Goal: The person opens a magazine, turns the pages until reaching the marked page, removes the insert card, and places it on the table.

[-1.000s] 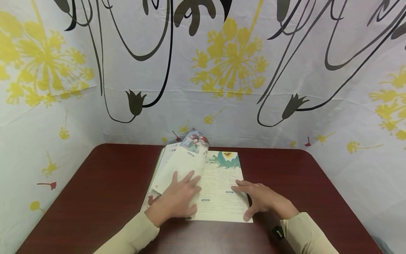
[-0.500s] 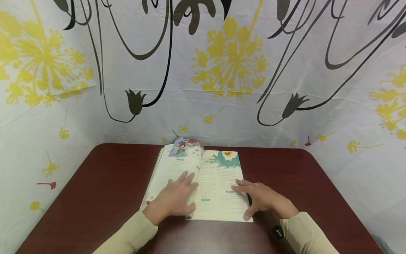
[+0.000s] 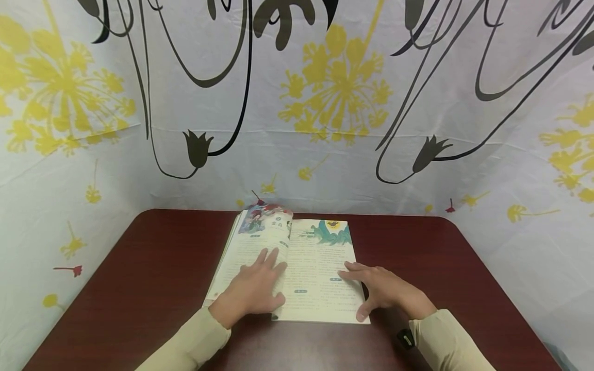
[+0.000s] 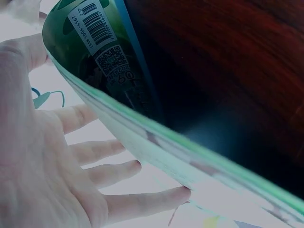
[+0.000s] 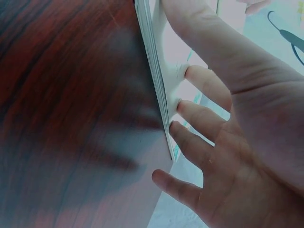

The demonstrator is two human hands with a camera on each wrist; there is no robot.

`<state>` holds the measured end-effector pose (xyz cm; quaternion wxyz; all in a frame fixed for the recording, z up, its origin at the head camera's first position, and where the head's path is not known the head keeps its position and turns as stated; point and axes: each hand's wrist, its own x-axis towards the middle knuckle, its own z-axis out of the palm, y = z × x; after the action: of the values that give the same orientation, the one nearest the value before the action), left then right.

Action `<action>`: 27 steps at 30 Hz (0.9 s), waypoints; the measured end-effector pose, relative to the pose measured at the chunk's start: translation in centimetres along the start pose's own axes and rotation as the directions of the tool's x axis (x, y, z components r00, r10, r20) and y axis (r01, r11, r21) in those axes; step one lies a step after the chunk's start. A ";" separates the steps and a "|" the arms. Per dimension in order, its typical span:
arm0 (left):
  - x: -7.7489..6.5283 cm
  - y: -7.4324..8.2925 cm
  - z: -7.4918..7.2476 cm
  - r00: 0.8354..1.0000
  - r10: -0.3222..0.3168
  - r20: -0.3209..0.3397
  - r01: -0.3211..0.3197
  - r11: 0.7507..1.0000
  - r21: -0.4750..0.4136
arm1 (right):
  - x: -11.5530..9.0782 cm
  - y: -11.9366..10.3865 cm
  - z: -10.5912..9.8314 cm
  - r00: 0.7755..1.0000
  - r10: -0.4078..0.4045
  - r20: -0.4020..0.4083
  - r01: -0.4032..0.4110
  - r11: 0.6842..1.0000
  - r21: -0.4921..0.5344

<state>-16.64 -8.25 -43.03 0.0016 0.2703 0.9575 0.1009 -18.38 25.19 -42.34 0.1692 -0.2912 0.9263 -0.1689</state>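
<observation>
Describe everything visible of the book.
The book lies open on the red-brown table. Its cream, paper-looking pages carry fine print; a colourful picture tops the left page, a green one the right. The glossy green cover, curving, bears a barcode and square code. The left hand rests on the left page near the fold, the right hand at the right page's outer edge.

Even lt; glare on tabletop (image 3: 301, 346); pages (image 4: 216, 187) overexp, L wrist view.

Right hand (image 5: 242, 154), fingers spread, touching book (image 5: 169, 59) near edge; wood-grain tabletop (image 5: 71, 109) alongside.
</observation>
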 end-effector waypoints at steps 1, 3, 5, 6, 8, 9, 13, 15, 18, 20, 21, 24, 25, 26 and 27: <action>0.0 0.0 0.0 1.000 -0.002 0.001 0.002 1.000 -0.002 | 0.0 0.0 0.0 1.000 0.001 0.001 -0.001 1.000 0.000; 0.0 0.0 0.1 1.000 -0.004 -0.002 0.004 1.000 0.000 | 0.0 -0.1 -0.1 1.000 0.003 0.002 -0.003 1.000 0.001; 0.0 0.0 0.2 1.000 0.002 -0.014 -0.002 1.000 0.008 | 0.0 -0.1 0.0 1.000 0.002 0.002 -0.002 1.000 0.000; 0.0 0.1 0.2 1.000 0.006 -0.020 -0.006 1.000 0.013 | 0.1 -0.1 0.0 1.000 0.001 0.001 -0.001 1.000 0.000; 0.2 0.2 0.3 0.999 0.026 -0.037 -0.025 0.999 0.030 | 0.1 0.0 0.0 1.000 0.002 0.001 -0.002 1.000 -0.003; 0.3 0.3 0.3 0.998 0.041 -0.042 -0.039 0.998 0.039 | 0.1 0.1 0.0 1.000 0.003 0.000 -0.003 1.000 -0.003; 0.8 0.7 0.5 0.991 0.125 -0.047 -0.123 0.991 0.050 | 0.2 0.4 0.2 1.000 0.011 -0.003 -0.011 1.000 -0.008; 1.0 0.9 0.6 0.983 0.178 -0.040 -0.176 0.983 0.044 | 0.2 0.6 0.3 1.000 0.010 -0.011 -0.010 1.000 -0.016; 1.3 1.1 0.7 0.969 0.245 -0.031 -0.244 0.969 0.034 | 0.3 0.7 0.4 1.000 0.000 -0.025 -0.001 0.999 -0.038; 1.4 1.2 0.8 0.964 0.265 -0.014 -0.265 0.964 0.034 | 0.3 0.7 0.3 1.000 -0.003 -0.029 0.002 0.999 -0.046; 1.4 1.3 0.9 0.963 0.269 -0.006 -0.269 0.962 0.037 | 0.3 0.7 0.3 1.000 -0.006 -0.030 0.004 0.999 -0.049; 1.4 1.5 1.2 0.963 0.268 0.015 -0.268 0.961 0.062 | 0.3 0.5 0.2 0.999 -0.021 -0.031 0.020 0.999 -0.046; 1.4 1.5 1.4 0.963 0.268 0.016 -0.269 0.960 0.073 | 0.3 0.5 0.1 0.999 -0.027 -0.032 0.026 0.999 -0.043; 1.4 1.6 1.5 0.962 0.271 0.015 -0.271 0.959 0.085 | 0.4 0.4 0.1 0.999 -0.032 -0.033 0.031 0.999 -0.042; 1.4 1.6 1.6 0.961 0.275 0.010 -0.275 0.957 0.096 | 0.4 0.4 0.0 0.999 -0.039 -0.036 0.037 0.999 -0.039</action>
<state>-16.88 -5.88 -44.18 -0.0269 0.4003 0.9144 0.0544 -18.86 25.27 -42.61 0.1432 -0.3089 0.9266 -0.1595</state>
